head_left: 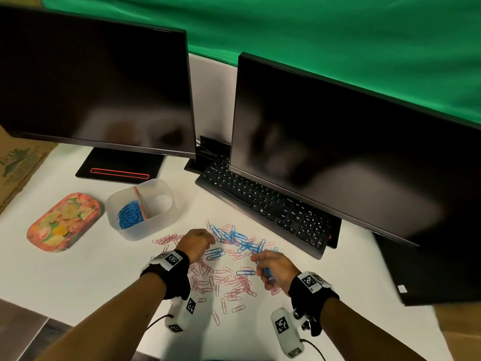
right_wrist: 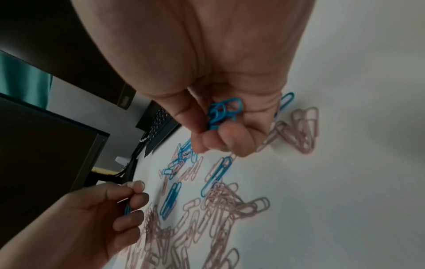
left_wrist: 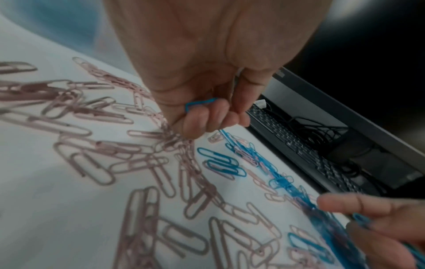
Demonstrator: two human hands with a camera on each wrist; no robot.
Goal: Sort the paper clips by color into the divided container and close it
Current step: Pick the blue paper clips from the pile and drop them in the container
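**Ana:** Lid (head_left: pixel 63 222) first, far left on the surface (head_left: pixel 78 269): the floral one, lying apart from the divided container (head_left: pixel 142 208). So the box is open.

**Ben:** And inside it?

**Ana:** Two compartments split by a pink divider (head_left: pixel 140 205). The left one holds a heap of blue clips (head_left: pixel 129 214). The right one looks bare, no pink in it that I can make out.

**Ben:** Moving right, the hands?

**Ana:** The left hand (head_left: pixel 198 243) hovers over the scatter with fingers curled, pinching at least one blue clip (left_wrist: pixel 200 103) between thumb and fingertips. The right hand (head_left: pixel 273 268) is closed round a small bunch of blue clips (right_wrist: pixel 224 112).

**Ben:** What's left on the surface?

**Ana:** A tangle of blue clips (head_left: pixel 234 237) mixed with pink, close to the keyboard (head_left: pixel 265 204), and a wide spread of pink clips (head_left: pixel 223 280) nearer the person.

**Ben:** Where could it go wrong?

**Ana:** My guess: clips hook into each other. In the right wrist view one clip seems to dangle below the fist, so a pink one could ride along into the blue side. A loose bunch may also shed clips on the way across, and a careless drop could spill over the low divider. Clips nudged towards the keyboard might slip under its edge.
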